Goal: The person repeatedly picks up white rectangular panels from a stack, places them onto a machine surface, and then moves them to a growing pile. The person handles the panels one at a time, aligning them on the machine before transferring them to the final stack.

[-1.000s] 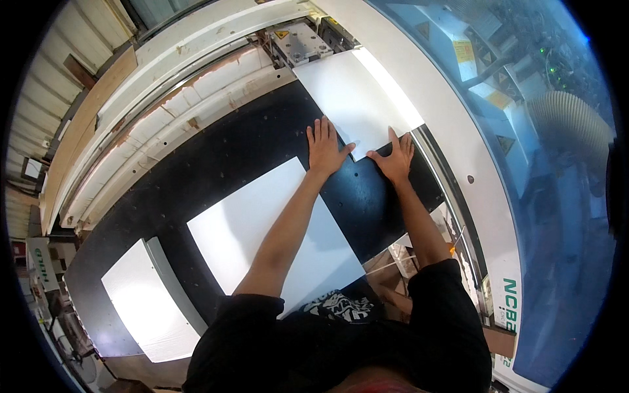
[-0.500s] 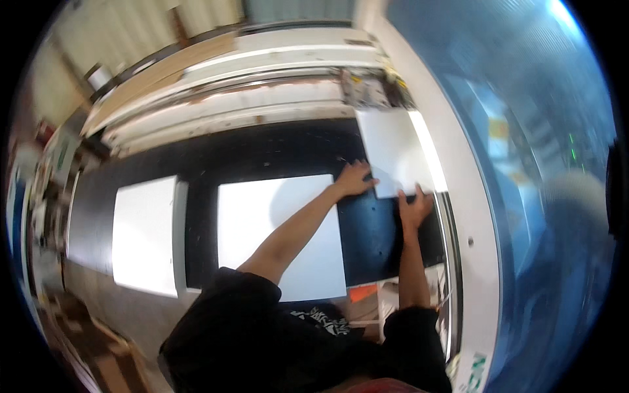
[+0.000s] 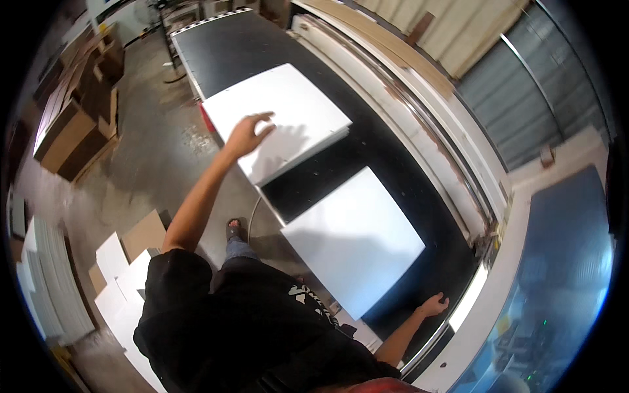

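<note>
My left hand (image 3: 249, 135) hovers over a stack of white sheets (image 3: 288, 105) on the black table, fingers apart and nothing in them; its shadow falls on the top sheet. Whether a fingertip touches the sheet I cannot tell. Nearer to me, a single flat white sheet or thin board (image 3: 357, 242) lies askew on the table, its near corner reaching past the table's edge. To the right of it, my right hand (image 3: 434, 306) is low over the black surface beside the machine's rail, fingers loosely apart and holding nothing.
The long black table (image 3: 229, 46) runs away to the far left. Along its far side goes a white rail (image 3: 406, 124); a machine with a blue translucent cover (image 3: 557, 262) borders it at right. White cardboard pieces (image 3: 124, 288) and brown boxes (image 3: 82, 118) are on the floor at left.
My view has swung left. My left hand has left the sheet at the machine and is over the stack. My right hand is off that sheet too, which no longer shows.
</note>
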Demonstrator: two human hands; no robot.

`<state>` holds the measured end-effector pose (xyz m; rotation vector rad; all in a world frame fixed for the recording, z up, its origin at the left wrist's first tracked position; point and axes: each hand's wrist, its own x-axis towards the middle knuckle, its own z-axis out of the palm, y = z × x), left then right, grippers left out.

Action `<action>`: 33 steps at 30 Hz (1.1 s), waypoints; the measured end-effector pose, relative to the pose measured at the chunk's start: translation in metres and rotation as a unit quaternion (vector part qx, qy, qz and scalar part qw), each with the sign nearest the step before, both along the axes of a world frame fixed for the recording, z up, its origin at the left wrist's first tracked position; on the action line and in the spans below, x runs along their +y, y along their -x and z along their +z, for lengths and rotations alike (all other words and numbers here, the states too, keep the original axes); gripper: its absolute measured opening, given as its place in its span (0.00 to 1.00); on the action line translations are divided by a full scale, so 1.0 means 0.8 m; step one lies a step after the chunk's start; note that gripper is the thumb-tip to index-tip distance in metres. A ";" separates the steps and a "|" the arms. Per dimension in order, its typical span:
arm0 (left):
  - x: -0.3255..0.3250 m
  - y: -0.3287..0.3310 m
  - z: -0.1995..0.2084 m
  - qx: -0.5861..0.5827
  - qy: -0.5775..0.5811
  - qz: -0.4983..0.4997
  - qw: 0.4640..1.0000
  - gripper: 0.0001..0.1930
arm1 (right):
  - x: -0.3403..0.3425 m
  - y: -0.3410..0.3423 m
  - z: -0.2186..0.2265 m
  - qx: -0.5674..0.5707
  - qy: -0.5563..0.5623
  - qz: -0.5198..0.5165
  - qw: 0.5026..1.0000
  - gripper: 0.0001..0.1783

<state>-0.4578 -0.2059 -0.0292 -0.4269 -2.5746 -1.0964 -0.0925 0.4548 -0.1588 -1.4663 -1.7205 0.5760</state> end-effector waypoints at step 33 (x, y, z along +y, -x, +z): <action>-0.343 0.032 -0.116 -0.448 -0.371 0.139 0.801 0.49 | -0.658 0.588 -0.001 0.089 0.309 0.619 0.717 0.28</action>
